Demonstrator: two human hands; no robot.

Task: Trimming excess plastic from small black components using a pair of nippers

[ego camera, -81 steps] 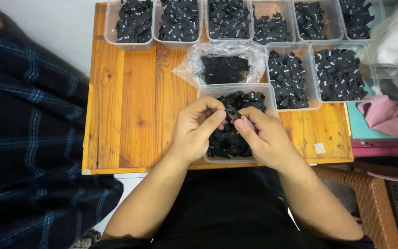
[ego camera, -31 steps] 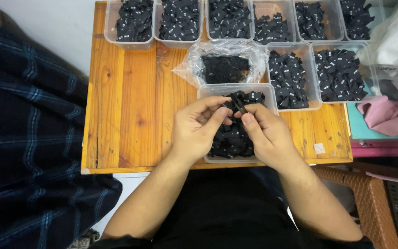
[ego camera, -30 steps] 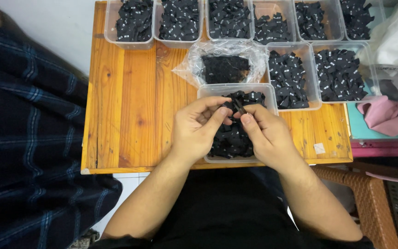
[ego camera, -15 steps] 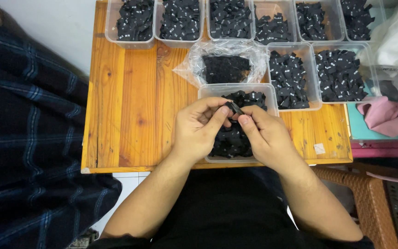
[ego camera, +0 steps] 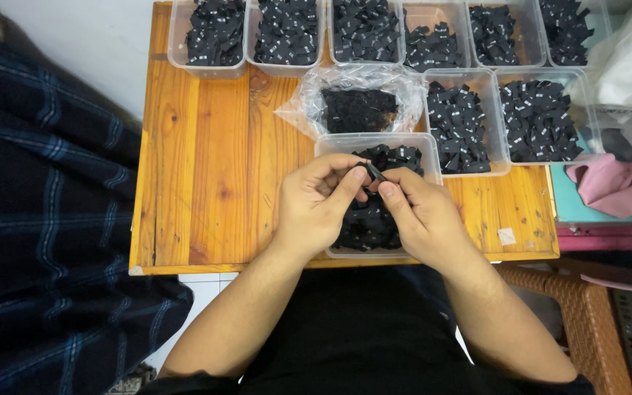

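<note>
**Small black label pinched between both hands above near tub**

As seen from the head camera: both hands raised just over the clear plastic tub (ego camera: 330,146) at the near edge of the wooden worktop (ego camera: 206,161).

- Left hand (ego camera: 314,208): grip clenched on a small black label (ego camera: 374,172), thumb and forefinger pressed to its 9 o'clock end.
- Right hand (ego camera: 422,219): grip likewise clenched on the same label, fingertips pinching from 4 o'clock. Fingertips of both hands touching or nearly so around the piece.
- Label: held tilted, clear of the tub's contents, over the tub's far half. Folded or flat: cannot tell, too small.
- Tub beneath the hands: part filled with loose black labels (ego camera: 396,155), the heap largely hidden by the hands.

Surroundings, taken from the hands:

- At 12 o'clock, just beyond the tub: crumpled clear plastic bag (ego camera: 301,102) holding a dark stack of labels.
- At 1 to 2 o'clock: two more clear tubs (ego camera: 493,170) side by side, each filled with black labels bearing small white marks.
- Along the far edge of the worktop, 11 through 1 o'clock: row of five further tubs (ego camera: 213,72) with the same stock.
- At 3 o'clock, off the worktop: pink cloth (ego camera: 608,192) on a teal surface, white bags above it.
- At 9 o'clock: dark blue plaid fabric (ego camera: 38,219) filling the side of the view.
- At 5 o'clock: brown woven chair (ego camera: 579,307).
</note>
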